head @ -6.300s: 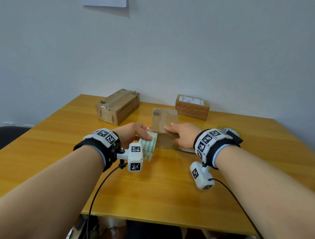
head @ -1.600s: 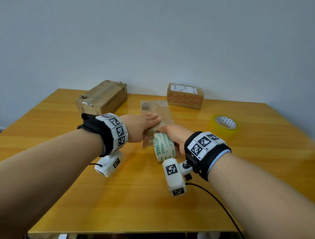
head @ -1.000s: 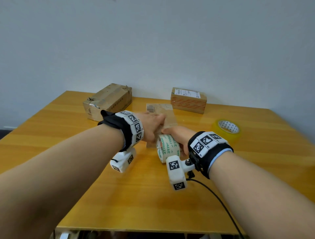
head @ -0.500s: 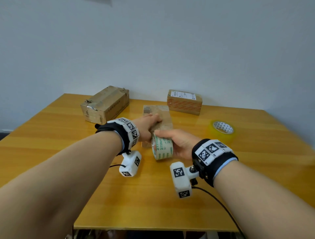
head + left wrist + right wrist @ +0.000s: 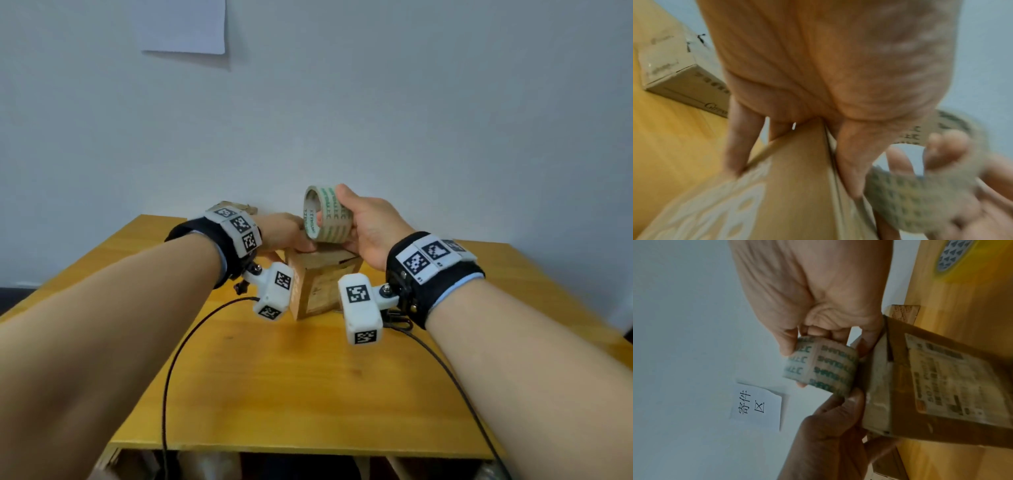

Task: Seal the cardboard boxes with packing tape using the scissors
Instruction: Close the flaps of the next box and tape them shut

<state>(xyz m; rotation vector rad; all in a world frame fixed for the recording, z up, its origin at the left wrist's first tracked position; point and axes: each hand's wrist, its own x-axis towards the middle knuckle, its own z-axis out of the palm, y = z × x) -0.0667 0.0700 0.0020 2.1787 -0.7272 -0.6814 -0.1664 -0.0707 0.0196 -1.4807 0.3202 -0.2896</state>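
A small cardboard box (image 5: 318,287) stands on end in the middle of the wooden table (image 5: 308,394). My left hand (image 5: 298,240) grips its top end, with the thumb on one face and the fingers on the other, as the left wrist view shows (image 5: 793,178). My right hand (image 5: 330,205) holds a roll of clear packing tape with green print (image 5: 329,222) just above the box top. In the right wrist view the tape roll (image 5: 824,368) touches the top edge of the labelled box (image 5: 941,386). No scissors show in any view.
A larger taped box (image 5: 684,78) lies at the back left, mostly hidden behind my left wrist. A yellow tape roll (image 5: 953,257) and another small box (image 5: 904,313) sit toward the back right. A paper sign (image 5: 183,25) hangs on the wall. Camera cables (image 5: 178,342) trail over the near table.
The box lay flat half a second ago and now stands on end. My right hand has lifted the tape roll to above its top. My left hand has moved onto the top end.
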